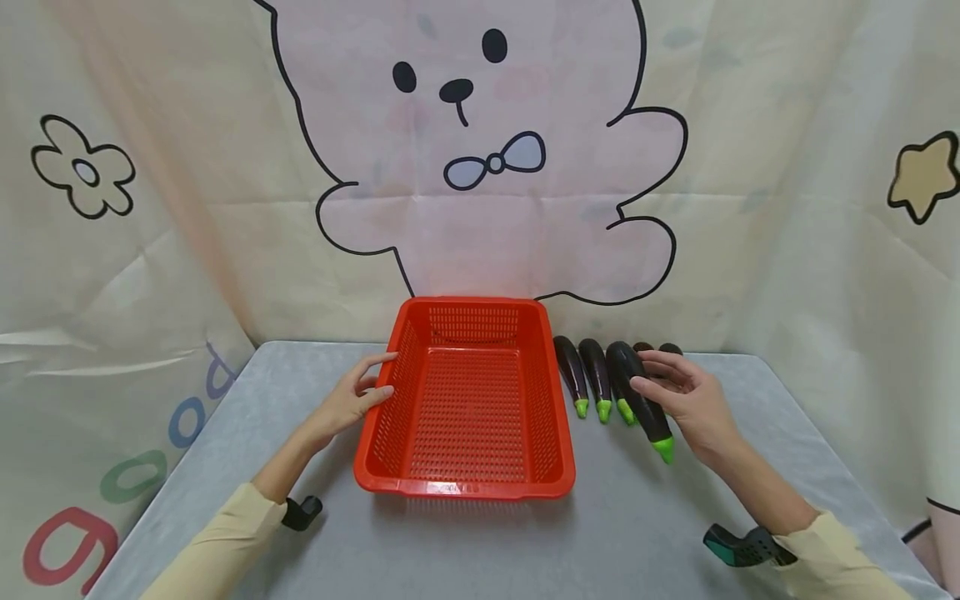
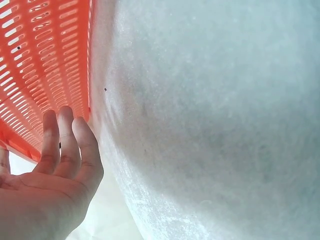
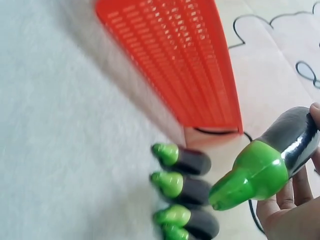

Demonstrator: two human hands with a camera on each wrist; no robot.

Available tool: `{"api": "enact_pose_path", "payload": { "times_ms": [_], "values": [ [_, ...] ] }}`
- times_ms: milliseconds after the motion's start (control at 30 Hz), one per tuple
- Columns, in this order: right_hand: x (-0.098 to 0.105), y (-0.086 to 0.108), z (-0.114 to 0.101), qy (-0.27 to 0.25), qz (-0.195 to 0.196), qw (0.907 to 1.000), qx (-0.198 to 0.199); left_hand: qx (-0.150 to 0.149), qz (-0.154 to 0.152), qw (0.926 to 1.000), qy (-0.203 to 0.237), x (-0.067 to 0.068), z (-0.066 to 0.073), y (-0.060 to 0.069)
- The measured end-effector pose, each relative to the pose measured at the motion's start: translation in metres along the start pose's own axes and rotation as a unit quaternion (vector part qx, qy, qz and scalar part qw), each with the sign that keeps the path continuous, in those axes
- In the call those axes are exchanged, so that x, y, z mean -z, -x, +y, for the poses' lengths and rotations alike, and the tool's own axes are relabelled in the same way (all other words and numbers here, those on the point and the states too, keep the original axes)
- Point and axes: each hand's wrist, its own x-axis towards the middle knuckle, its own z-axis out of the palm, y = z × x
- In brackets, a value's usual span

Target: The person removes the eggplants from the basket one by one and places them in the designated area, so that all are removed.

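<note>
A red plastic basket (image 1: 465, 492) with slotted walls stands in the middle of the table in the head view. My left hand (image 1: 351, 402) holds its left rim, with thumb and index finger at the edge; in the left wrist view the other fingers (image 2: 66, 145) lie along the outer wall. To the right of the basket, my right hand (image 1: 693, 408) grips a dark eggplant (image 1: 637, 392) with a bright green cap, its capped end tilted toward me. The held eggplant (image 3: 295, 137) is raised above the others in the right wrist view.
Several more eggplants (image 1: 595, 371) lie in a row right of the basket, some partly hidden by the right hand and the held one. A grey cloth covers the table (image 1: 495, 550). Behind it hangs a curtain (image 1: 480, 233) printed with a bear.
</note>
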Motion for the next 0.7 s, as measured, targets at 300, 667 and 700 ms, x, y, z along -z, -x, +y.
{"api": "enact_pose_path", "payload": {
  "times_ms": [300,667,700],
  "values": [
    [0.019,0.000,0.013,0.005,0.023,0.9995,-0.019,-0.003,-0.001,1.0000,-0.001,0.001,-0.002,0.001],
    [0.043,-0.003,0.029,-0.002,0.061,0.9975,-0.036,0.002,0.003,1.0000,0.001,-0.001,-0.001,0.001],
    [0.046,-0.003,0.031,-0.003,0.063,0.9972,-0.039,0.002,0.003,1.0000,0.002,-0.001,-0.001,0.000]
  ]
}}
